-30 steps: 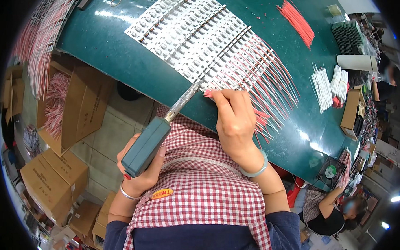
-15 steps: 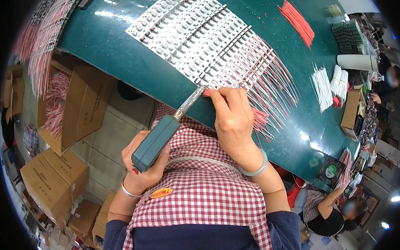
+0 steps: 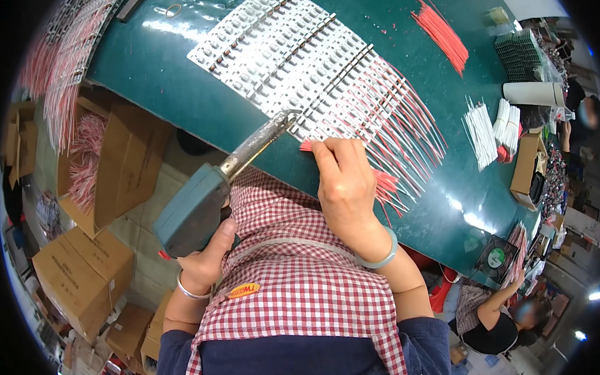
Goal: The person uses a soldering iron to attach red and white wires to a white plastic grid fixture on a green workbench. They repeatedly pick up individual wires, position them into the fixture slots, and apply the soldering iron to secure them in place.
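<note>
Our left hand (image 3: pixel 205 263) wraps green soldering gun (image 3: pixel 190 210), tip at near edge of white circuit-board sheet (image 3: pixel 278 61) on green table (image 3: pixel 151 99). Our right hand (image 3: pixel 347 186) pinches red wires (image 3: pixel 306 146) close by. We judge: right-end rows mostly wired, left rows not yet.

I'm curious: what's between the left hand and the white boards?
The head view shows the teal tool, its metal barrel and, below that, green tabletop.

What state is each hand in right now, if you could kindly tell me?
Left hand: closed, holding a green soldering gun.
Right hand: closed, pinching a bunch of red wires.
</note>
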### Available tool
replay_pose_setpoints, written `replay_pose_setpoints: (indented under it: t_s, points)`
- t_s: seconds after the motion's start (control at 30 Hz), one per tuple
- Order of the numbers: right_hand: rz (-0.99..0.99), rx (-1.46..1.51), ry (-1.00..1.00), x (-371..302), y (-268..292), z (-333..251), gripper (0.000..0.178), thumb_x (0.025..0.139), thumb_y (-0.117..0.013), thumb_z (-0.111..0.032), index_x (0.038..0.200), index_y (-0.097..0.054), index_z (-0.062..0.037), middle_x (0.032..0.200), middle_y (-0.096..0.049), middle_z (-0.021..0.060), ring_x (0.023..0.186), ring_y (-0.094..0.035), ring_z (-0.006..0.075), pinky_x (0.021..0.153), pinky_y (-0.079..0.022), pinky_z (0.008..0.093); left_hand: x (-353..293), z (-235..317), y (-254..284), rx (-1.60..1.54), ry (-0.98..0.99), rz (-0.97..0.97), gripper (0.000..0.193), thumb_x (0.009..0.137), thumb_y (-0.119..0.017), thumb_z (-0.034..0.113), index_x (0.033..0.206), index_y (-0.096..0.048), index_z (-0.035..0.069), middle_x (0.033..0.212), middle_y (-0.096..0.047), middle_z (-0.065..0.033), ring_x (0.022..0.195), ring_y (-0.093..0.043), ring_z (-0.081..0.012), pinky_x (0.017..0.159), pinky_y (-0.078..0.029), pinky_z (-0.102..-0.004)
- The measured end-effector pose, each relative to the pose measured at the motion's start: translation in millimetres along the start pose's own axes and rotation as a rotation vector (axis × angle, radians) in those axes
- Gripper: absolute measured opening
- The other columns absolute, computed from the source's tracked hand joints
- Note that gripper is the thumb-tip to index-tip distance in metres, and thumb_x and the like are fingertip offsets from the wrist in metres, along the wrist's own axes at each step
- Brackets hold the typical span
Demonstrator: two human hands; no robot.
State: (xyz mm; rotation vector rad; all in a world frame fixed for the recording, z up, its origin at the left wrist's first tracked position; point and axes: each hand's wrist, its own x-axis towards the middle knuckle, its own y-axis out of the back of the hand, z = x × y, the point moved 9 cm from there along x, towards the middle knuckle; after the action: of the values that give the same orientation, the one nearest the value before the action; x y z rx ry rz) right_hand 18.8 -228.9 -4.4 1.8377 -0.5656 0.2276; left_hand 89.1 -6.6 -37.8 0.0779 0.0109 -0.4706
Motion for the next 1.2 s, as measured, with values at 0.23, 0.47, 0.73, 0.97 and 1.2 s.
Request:
replay_pose_setpoints:
  t_s: [0.23, 0.47, 0.73, 0.97, 1.2]
  points:
    - [-0.042, 0.042, -0.026, 7, 13, 4, 0.03, 0.074, -0.067, 0.001, 0.103, -0.069, 0.0054, 0.094, -0.062, 0.0115, 0.084, -0.06, 0.0265, 0.067, -0.051, 0.0357, 45, 20, -15, -0.382, 0.151, 0.057, 0.058, 0.083, -0.069, -0.005, 0.137, -0.047, -0.007, 0.118, -0.064, -0.0225, 0.061, -0.062, -0.0182, 0.047, -0.05, -0.0275]
    - [0.021, 0.087, 0.001, 44, 49, 34, 0.035, 0.066, -0.067, 0.01, 0.1, -0.07, 0.0013, 0.088, -0.063, 0.011, 0.077, -0.06, 0.0271, 0.065, -0.051, 0.0364, 77, 41, -21, -0.308, 0.104, 0.099, 0.059, 0.083, -0.069, -0.001, 0.138, -0.048, -0.007, 0.116, -0.065, -0.0218, 0.064, -0.062, -0.0185, 0.051, -0.051, -0.0291]
    - [-0.126, 0.18, 0.288, 106, -14, 30, 0.024, 0.076, -0.066, 0.006, 0.096, -0.073, -0.006, 0.09, -0.067, 0.008, 0.083, -0.067, 0.0275, 0.071, -0.055, 0.0385, 90, 45, -15, -0.304, -0.006, 0.171, 0.055, 0.085, -0.064, 0.002, 0.137, -0.049, -0.007, 0.114, -0.066, -0.024, 0.061, -0.057, -0.0159, 0.05, -0.048, -0.0258]
    - [-0.142, 0.286, 0.258, 88, -24, 40, 0.026, 0.075, -0.067, 0.007, 0.096, -0.073, -0.0078, 0.089, -0.067, 0.0065, 0.079, -0.068, 0.0255, 0.065, -0.056, 0.0365, 76, 40, -6, -0.343, 0.009, 0.205, 0.054, 0.084, -0.065, -0.003, 0.136, -0.048, -0.008, 0.115, -0.066, -0.027, 0.06, -0.061, -0.0186, 0.05, -0.05, -0.0291]
    - [-0.063, 0.331, 0.26, 66, 5, 45, 0.027, 0.073, -0.066, 0.002, 0.1, -0.069, -0.0038, 0.09, -0.065, 0.0078, 0.08, -0.064, 0.0273, 0.069, -0.053, 0.0383, 48, 25, -12, -0.279, 0.12, 0.116, 0.055, 0.084, -0.068, -0.005, 0.136, -0.049, -0.008, 0.115, -0.065, -0.0232, 0.066, -0.063, -0.0181, 0.053, -0.052, -0.0284]
